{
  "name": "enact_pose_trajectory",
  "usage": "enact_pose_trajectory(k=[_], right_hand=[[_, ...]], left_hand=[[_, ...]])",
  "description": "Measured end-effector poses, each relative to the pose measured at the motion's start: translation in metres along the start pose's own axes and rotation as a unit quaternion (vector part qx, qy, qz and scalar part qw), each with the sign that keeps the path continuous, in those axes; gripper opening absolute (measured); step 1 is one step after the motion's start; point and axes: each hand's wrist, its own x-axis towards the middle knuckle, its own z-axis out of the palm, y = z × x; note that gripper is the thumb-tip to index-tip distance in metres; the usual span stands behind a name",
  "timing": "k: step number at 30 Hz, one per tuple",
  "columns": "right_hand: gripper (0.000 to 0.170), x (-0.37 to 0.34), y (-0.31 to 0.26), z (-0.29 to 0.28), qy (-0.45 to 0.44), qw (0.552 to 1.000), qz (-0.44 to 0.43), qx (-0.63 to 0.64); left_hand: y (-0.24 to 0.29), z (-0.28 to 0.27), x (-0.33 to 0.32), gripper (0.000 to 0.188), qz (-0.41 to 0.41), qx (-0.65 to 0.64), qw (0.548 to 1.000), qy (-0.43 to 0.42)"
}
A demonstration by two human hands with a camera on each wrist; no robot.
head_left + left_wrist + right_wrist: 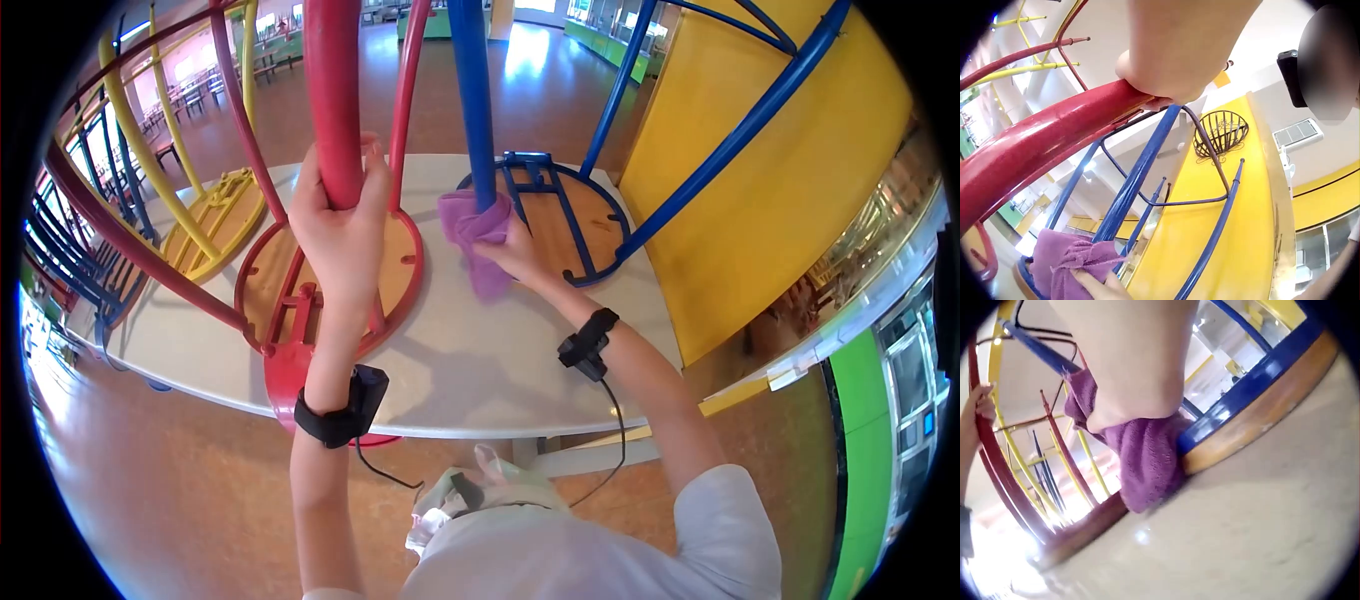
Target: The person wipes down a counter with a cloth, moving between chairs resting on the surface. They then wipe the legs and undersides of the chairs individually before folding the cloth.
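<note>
My left hand (340,235) grips a thick red leg (333,90) of an upturned chair, fingers and thumb on either side of the tube. That chair's round wooden seat (400,245) lies on the table beneath. My right hand (515,252) holds a crumpled purple cloth (465,222) around the lower part of a blue chair leg (470,90). In the right wrist view the cloth (1147,462) hangs beside the blue-rimmed seat (1254,394), its lower end close to the tabletop; the wrist hides most of the fingers. The left wrist view shows fingertips (1088,281) pressing into the cloth.
A pale table (470,380) bears the upturned chairs, with a yellow chair (215,225) and dark blue frames further left. A yellow panel (770,180) stands along the right end. A plastic bag (490,480) is below the front edge, close to my body.
</note>
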Motion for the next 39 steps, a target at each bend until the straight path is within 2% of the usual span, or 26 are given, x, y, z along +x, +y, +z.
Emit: enact_pose_trajectory(k=[2, 4, 5, 7, 8, 10, 11, 13, 14, 15, 16, 17, 18, 19, 20, 24, 26, 27, 29, 33, 35, 39], right_hand=[[0.053, -0.003, 0.000, -0.004, 0.019, 1.000, -0.013, -0.014], [0.052, 0.000, 0.006, -0.012, -0.044, 0.999, -0.001, 0.001], [0.052, -0.002, 0.010, -0.013, -0.040, 0.999, -0.002, -0.002], [0.051, -0.009, 0.018, -0.013, 0.003, 0.997, 0.072, 0.007], [0.051, -0.011, 0.019, -0.011, 0.011, 0.997, 0.070, 0.000], [0.048, -0.015, 0.017, -0.014, 0.042, 0.996, 0.035, 0.071], [0.048, -0.014, 0.014, -0.023, 0.054, 0.996, 0.035, 0.060], [0.039, -0.009, 0.007, -0.042, 0.067, 0.963, 0.205, 0.160], [0.039, -0.006, 0.007, -0.051, 0.077, 0.964, 0.202, 0.154], [0.037, -0.003, 0.006, -0.059, 0.147, 0.910, 0.176, 0.344], [0.035, -0.002, 0.006, -0.065, 0.209, 0.816, 0.141, 0.520], [0.035, -0.013, -0.012, -0.075, 0.191, 0.885, 0.054, 0.422], [0.036, -0.023, -0.032, -0.084, 0.189, 0.927, -0.037, 0.322], [0.039, -0.029, -0.043, -0.102, 0.211, 0.869, 0.066, 0.443], [0.042, -0.037, -0.054, -0.118, 0.229, 0.785, 0.166, 0.551], [0.046, -0.084, -0.094, -0.138, 0.292, 0.783, 0.184, 0.517], [0.051, -0.101, -0.094, -0.144, 0.346, 0.821, 0.177, 0.419], [0.051, -0.107, -0.095, -0.147, 0.348, 0.821, 0.178, 0.416], [0.050, -0.113, -0.095, -0.150, 0.401, 0.794, 0.197, 0.413], [0.047, -0.117, -0.069, -0.160, 0.400, 0.812, 0.166, 0.392], [0.047, -0.108, -0.042, -0.167, 0.433, 0.824, 0.108, 0.350], [0.047, -0.092, -0.028, -0.177, 0.368, 0.845, 0.083, 0.379]], left_hand=[[0.000, -0.001, 0.000, 0.013, 0.006, 0.012, 1.000, 0.001], [0.000, -0.004, 0.000, 0.014, -0.010, 0.018, 1.000, -0.016], [0.000, -0.004, 0.000, 0.015, -0.013, 0.016, 1.000, -0.013], [-0.001, -0.004, -0.001, 0.017, -0.012, 0.010, 1.000, -0.009], [-0.007, -0.004, -0.001, 0.017, -0.010, -0.032, 0.999, -0.012], [-0.008, -0.006, 0.000, 0.016, 0.007, -0.015, 1.000, -0.024], [-0.007, -0.007, 0.000, 0.016, 0.005, -0.007, 1.000, -0.029], [-0.015, -0.004, 0.002, 0.013, 0.036, -0.008, 0.999, -0.011], [-0.019, -0.003, 0.003, 0.010, 0.061, 0.000, 0.998, -0.002], [-0.021, -0.003, 0.003, 0.010, 0.069, 0.002, 0.998, 0.000], [-0.023, -0.003, 0.003, 0.009, 0.075, 0.005, 0.997, 0.003], [-0.023, -0.003, 0.002, 0.010, 0.067, -0.001, 0.998, 0.003], [-0.017, -0.005, -0.001, 0.012, 0.016, -0.033, 0.999, -0.007], [-0.017, -0.005, -0.001, 0.012, 0.019, -0.028, 0.999, -0.003], [-0.018, -0.005, -0.001, 0.012, 0.021, -0.022, 1.000, 0.000], [-0.013, -0.003, -0.001, 0.010, 0.006, -0.019, 1.000, 0.007], [-0.012, -0.003, -0.002, 0.010, 0.003, -0.015, 1.000, 0.007], [-0.012, -0.003, -0.001, 0.009, 0.005, -0.011, 1.000, 0.008], [-0.013, -0.004, -0.001, 0.009, 0.011, -0.009, 1.000, 0.005], [-0.013, -0.005, -0.001, 0.009, 0.019, -0.010, 1.000, -0.007], [-0.014, -0.006, -0.001, 0.010, 0.026, -0.008, 1.000, -0.006], [-0.015, -0.010, 0.000, 0.014, 0.018, -0.004, 1.000, -0.016]])
